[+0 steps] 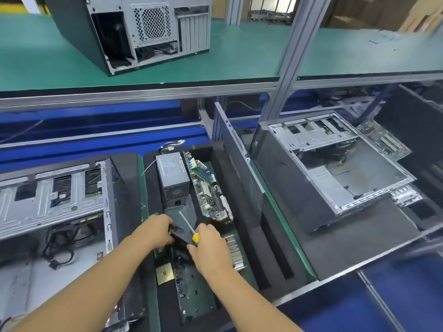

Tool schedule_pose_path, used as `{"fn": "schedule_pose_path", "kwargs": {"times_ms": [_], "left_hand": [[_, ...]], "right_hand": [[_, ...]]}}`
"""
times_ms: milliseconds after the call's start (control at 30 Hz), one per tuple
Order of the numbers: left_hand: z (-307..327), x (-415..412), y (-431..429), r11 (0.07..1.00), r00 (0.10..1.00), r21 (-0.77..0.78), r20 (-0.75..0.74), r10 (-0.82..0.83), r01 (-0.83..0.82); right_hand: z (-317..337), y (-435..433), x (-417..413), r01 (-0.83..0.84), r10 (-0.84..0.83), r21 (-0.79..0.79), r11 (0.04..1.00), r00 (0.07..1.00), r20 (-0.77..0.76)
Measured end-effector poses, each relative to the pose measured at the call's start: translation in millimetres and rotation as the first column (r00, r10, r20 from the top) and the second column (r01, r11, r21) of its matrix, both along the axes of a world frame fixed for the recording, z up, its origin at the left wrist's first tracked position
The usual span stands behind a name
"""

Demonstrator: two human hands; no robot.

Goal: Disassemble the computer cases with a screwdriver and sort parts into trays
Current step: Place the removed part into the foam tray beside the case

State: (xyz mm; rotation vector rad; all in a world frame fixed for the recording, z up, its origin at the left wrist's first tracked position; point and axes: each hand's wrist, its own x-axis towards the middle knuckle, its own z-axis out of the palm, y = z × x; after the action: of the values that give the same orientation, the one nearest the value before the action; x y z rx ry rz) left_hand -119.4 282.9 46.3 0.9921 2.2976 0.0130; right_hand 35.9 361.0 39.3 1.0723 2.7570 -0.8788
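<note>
Both hands meet over the black foam-lined tray [151, 188] in the middle of the bench. The left hand [154, 232] curls around one end of a small dark flat part [181, 237], probably to steady it. What the part is cannot be told. The right hand [211, 250] has its fingers wrapped around the yellow-and-green handle of a thin-shafted screwdriver [195, 238]. The shaft points up and away, so the tool looks parked in the palm rather than set on a screw. A grey box-shaped power supply [171, 173] and a green motherboard [206, 188] on its edge stand side by side at the tray's far end, seemingly already sorted. Opened metal computer cases lie to the left [60, 202] and right [335, 173] of the tray, close enough to reach.
</note>
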Motion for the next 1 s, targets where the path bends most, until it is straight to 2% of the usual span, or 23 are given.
{"fn": "schedule_pose_path", "kwargs": {"times_ms": [133,300,500,633,1000], "left_hand": [[-2.4,-7.5,-3.9,0.998,0.999,-0.046,-0.005,0.039,-0.039],[0.9,-12.1,-4.0,0.995,1.0,-0.093,0.001,0.018,-0.018],[-1.4,-9.0,-8.4,0.983,0.999,-0.182,0.026,0.027,-0.022],[3.0,-9.7,-9.0,0.99,0.998,-0.133,0.013,0.057,-0.055],[27.5,-4.8,-18.7,0.998,0.989,-0.009,-0.137,0.061,-0.063]], "right_hand": [[-12.5,7.4,7.3,-0.041,0.042,-0.011,0.999,0.997,0.069],[-22.3,10.4,0.8,-0.026,0.026,-0.008,1.0,0.997,0.07],[-33.2,2.2,-24.6,-0.154,0.129,0.129,0.98,0.974,0.185],[-44.2,-1.9,-41.2,-0.184,0.137,0.154,0.971,0.952,0.276],[-59.9,-1.9,-55.0,-0.134,0.096,0.137,0.981,0.962,0.257]]}}
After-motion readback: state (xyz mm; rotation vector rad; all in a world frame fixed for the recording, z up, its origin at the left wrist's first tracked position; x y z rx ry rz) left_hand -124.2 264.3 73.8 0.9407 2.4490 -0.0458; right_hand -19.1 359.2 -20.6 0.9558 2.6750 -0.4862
